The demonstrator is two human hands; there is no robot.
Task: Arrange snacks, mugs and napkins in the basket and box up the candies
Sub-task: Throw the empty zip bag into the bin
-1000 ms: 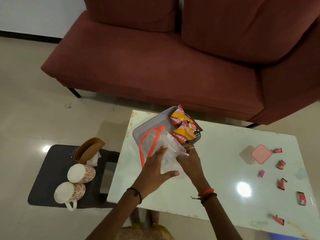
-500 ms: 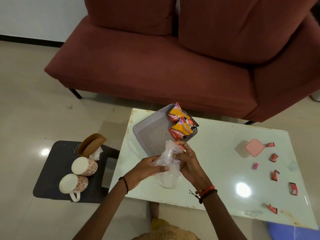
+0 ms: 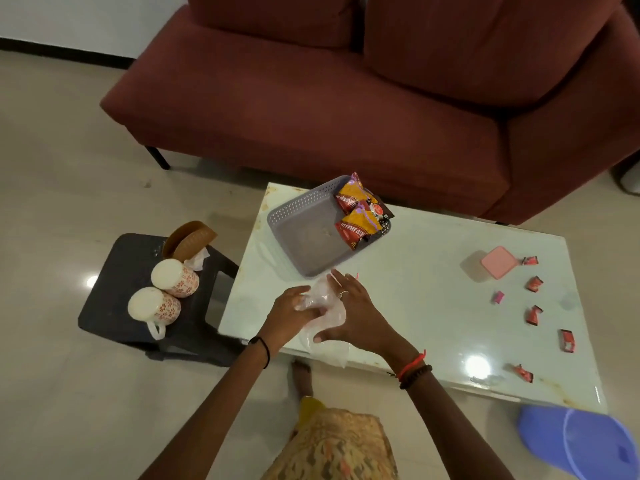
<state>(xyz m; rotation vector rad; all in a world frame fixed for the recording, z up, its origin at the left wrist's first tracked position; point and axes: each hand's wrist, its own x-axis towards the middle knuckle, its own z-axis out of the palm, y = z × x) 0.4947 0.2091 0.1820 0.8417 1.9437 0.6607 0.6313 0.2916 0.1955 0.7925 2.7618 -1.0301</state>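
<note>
Basket (image 3: 294,210) grey, perforated, holding yellow snack packets (image 3: 357,231)

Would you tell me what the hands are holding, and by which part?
A clear plastic bag: the left hand grips its bunched end, and the right hand presses flat on its middle.

Maroon sofa (image 3: 311,109) against white wall (image 3: 69,19); glossy white table (image 3: 433,306); black stool (image 3: 131,258); beige tiled floor (image 3: 52,168), lamp glare.
</note>
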